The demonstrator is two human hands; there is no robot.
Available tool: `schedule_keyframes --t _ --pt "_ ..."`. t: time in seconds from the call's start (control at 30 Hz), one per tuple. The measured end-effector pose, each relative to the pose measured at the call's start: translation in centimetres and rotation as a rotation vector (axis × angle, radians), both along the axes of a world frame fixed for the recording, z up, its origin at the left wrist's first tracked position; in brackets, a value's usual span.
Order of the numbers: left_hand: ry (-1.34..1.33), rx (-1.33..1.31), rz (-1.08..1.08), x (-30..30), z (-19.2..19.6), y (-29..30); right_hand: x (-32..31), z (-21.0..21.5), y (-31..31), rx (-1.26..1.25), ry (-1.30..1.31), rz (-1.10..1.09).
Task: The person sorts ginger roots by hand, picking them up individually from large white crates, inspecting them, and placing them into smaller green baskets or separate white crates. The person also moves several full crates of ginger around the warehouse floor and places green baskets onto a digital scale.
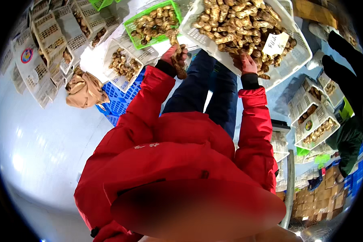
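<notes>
My left hand (180,55) is closed around brown matsutake-like mushrooms (179,68); one hangs down below the fingers and another sticks up above them. Just beyond it sits a green plastic basket (164,39) partly filled with similar mushrooms. My right hand (247,63) reaches over the near side of a large white crate (297,60) heaped with mushrooms (234,24). Its fingers are bent at the pile, and whether they grip a mushroom is hard to make out. A white paper tag (276,43) lies on the heap. Left of my left hand, a small white basket (130,86) contains smaller mushrooms.
Stacked white crates (40,76) stand at the far left, near a tan bag (86,90) and a blue plastic crate (119,101). To the right, more white baskets (316,129) hold mushrooms. Another person in dark clothing (347,68) is at the right edge.
</notes>
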State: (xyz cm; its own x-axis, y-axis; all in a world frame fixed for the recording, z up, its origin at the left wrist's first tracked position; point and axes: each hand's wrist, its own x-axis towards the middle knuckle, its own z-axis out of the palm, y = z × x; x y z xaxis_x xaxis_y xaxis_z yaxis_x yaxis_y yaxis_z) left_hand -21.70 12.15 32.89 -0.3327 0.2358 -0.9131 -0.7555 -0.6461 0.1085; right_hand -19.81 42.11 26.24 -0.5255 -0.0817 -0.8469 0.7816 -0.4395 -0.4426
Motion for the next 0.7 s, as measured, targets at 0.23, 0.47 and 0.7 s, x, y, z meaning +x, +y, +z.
schedule_keyframes --t 0.23,0.47,0.7 --pt "-0.069 -0.397 -0.091 2.1 -4.4 -5.8 -0.1 1.1 -2.0 0.100 0.150 0.226" --pt "-0.033 -0.175 0.115 9.1 -2.0 0.8 -1.0 2.1 -1.5 0.393 0.428 0.380" --pt "0.057 -0.056 0.317 12.6 -0.1 6.2 -3.6 4.1 -3.6 0.318 0.376 0.506"
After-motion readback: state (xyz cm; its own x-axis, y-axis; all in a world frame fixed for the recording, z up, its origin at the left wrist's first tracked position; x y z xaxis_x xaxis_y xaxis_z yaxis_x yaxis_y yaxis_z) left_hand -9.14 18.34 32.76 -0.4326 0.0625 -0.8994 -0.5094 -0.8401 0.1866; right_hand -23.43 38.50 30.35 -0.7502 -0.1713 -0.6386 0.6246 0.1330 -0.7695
